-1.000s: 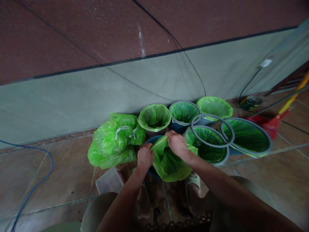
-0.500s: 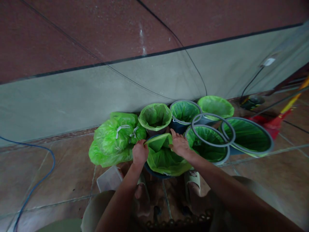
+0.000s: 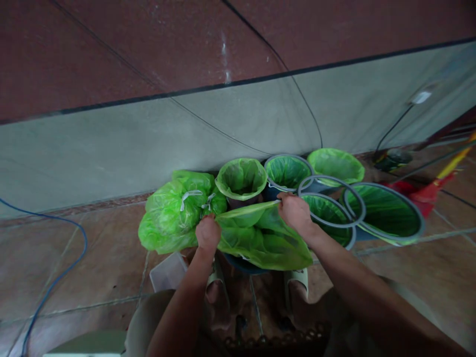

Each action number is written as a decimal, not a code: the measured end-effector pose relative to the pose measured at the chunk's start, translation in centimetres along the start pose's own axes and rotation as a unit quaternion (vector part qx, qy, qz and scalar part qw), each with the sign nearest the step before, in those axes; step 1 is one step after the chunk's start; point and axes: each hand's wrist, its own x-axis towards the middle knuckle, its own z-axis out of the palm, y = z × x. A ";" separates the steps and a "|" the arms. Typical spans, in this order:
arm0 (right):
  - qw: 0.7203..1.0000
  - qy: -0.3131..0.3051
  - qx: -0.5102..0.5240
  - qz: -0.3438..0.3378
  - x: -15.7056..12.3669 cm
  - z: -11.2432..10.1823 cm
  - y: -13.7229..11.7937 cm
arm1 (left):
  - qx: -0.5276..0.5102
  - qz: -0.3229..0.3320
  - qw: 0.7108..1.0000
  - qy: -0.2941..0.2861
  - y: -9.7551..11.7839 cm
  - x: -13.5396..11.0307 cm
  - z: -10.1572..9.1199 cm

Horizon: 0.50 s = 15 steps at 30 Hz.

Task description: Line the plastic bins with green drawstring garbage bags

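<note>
Both my hands grip the top edge of a green plastic bag [image 3: 260, 238] and hold it stretched wide above a dark blue bucket [image 3: 243, 265] on the floor in front of me. My left hand [image 3: 207, 233] is closed on the bag's left corner. My right hand [image 3: 296, 212] is closed on its right corner, close to the grey ring [image 3: 332, 201]. The bag hangs down over the bucket's rim and hides most of it.
Several green-lined buckets [image 3: 385, 213] stand along the wall, one with a loose grey ring on it. Two tied full green bags [image 3: 174, 210] lie at the left. A clear tub [image 3: 169, 271] sits by my left foot. A blue hose [image 3: 52, 285] and a red broom [image 3: 427, 191] flank the spot.
My hands have moved apart, the left one leftward and the right one up and right, pulling the bag's mouth from a bunched fold into a wide taut sheet over the bucket.
</note>
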 end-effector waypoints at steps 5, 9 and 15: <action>0.999 0.000 -0.027 -0.033 -1.4 -0.1 -0.9 | -0.043 0.033 0.999 0.001 0.4 0.1 0.5; 0.985 0.019 0.035 -0.168 -2.9 0.9 -3.4 | -0.102 0.116 0.988 0.011 2.0 -0.8 1.0; 0.968 -0.022 0.046 -0.244 -3.3 1.5 -5.7 | -0.110 0.173 0.979 -0.011 3.9 -2.4 0.9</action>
